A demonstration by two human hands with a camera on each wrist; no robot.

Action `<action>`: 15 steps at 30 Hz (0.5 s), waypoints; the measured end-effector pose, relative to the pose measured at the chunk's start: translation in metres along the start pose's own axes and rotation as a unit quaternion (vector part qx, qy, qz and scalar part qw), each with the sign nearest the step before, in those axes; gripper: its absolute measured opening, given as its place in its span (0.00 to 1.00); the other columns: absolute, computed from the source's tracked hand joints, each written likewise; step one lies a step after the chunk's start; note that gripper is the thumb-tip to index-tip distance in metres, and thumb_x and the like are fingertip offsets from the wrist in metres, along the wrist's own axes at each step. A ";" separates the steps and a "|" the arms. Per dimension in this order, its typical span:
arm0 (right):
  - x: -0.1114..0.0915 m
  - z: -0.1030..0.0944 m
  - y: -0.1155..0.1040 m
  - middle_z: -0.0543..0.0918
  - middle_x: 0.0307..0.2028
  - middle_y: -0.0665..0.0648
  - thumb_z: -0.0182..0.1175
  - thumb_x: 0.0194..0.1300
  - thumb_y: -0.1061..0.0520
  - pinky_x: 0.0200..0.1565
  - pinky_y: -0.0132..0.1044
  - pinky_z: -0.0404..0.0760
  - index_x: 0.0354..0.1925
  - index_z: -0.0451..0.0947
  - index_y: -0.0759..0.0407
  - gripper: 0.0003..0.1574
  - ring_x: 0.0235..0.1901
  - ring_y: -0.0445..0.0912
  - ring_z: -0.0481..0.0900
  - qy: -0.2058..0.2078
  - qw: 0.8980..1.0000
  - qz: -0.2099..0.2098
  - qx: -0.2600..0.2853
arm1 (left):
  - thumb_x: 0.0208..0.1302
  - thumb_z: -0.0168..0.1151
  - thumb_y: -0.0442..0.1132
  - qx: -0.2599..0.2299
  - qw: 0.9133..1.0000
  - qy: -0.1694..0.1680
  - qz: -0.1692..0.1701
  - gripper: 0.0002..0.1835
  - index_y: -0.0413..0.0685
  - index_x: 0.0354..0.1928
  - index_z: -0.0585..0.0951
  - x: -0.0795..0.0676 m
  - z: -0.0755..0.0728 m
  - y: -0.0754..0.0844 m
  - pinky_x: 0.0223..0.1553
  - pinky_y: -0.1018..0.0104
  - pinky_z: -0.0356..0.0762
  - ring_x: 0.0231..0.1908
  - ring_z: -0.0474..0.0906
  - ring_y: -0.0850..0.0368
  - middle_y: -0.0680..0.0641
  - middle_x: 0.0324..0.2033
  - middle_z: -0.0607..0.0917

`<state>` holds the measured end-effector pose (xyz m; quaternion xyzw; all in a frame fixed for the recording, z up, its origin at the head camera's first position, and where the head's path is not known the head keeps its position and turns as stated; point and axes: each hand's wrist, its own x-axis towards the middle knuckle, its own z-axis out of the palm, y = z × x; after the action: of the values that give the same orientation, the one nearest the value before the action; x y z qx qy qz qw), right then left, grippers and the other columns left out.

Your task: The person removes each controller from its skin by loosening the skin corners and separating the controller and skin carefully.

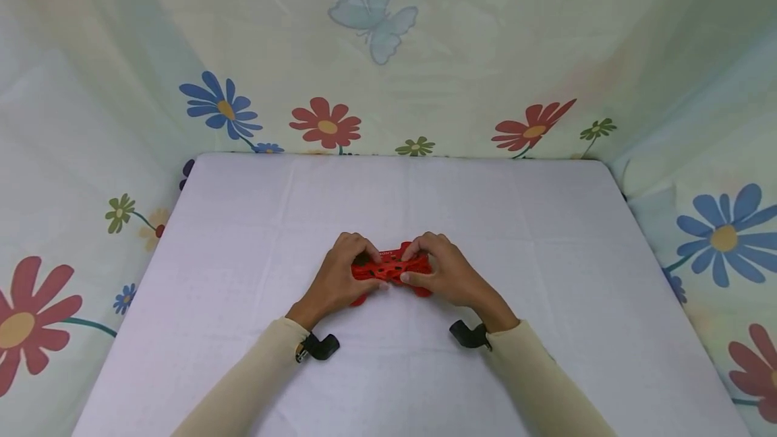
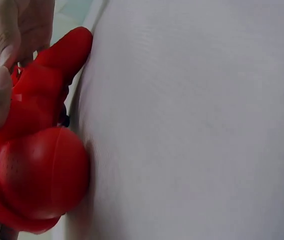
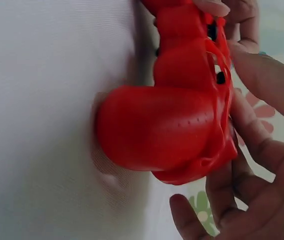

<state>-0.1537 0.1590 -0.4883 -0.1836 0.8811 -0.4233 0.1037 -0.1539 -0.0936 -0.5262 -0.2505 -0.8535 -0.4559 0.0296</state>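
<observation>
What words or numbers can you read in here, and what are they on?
None that I can read for sure.
Pale lettering on the red thing: too small and blurred to read.
Flowery curtain: only pictures, no words that I can see.

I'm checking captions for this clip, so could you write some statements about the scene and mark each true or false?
1. The left hand and right hand hold the same red object. True.
2. The table is covered in dark green cloth. False: the cloth is pale.
3. A pale blue butterfly shows on the backdrop beyond the table. True.
4. The person's forearms are bare. False: beige sleeves cover them.
</observation>
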 end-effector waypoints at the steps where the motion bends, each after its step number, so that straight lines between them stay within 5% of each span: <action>1: 0.001 0.002 -0.001 0.83 0.47 0.50 0.81 0.60 0.53 0.56 0.48 0.75 0.45 0.81 0.49 0.19 0.54 0.48 0.73 0.007 1.000 -0.001 -0.013 | 0.50 0.88 0.44 0.008 1.000 0.002 0.000 0.24 0.58 0.44 0.82 -0.001 -0.002 0.000 0.56 0.59 0.78 0.53 0.72 0.59 0.58 0.44 0.83; 15: 0.001 0.015 -0.006 0.82 0.32 0.44 0.86 0.50 0.59 0.44 0.40 0.76 0.27 0.81 0.45 0.20 0.42 0.44 0.74 0.084 0.993 -0.034 -0.078 | 0.51 0.86 0.36 0.079 0.997 0.022 -0.002 0.19 0.55 0.37 0.81 -0.007 -0.003 0.003 0.55 0.59 0.76 0.52 0.71 0.55 0.53 0.42 0.79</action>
<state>-0.1484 0.1440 -0.4933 -0.1846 0.9102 -0.3707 0.0000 -0.1466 -0.0970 -0.5241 -0.2358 -0.8863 -0.3929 0.0675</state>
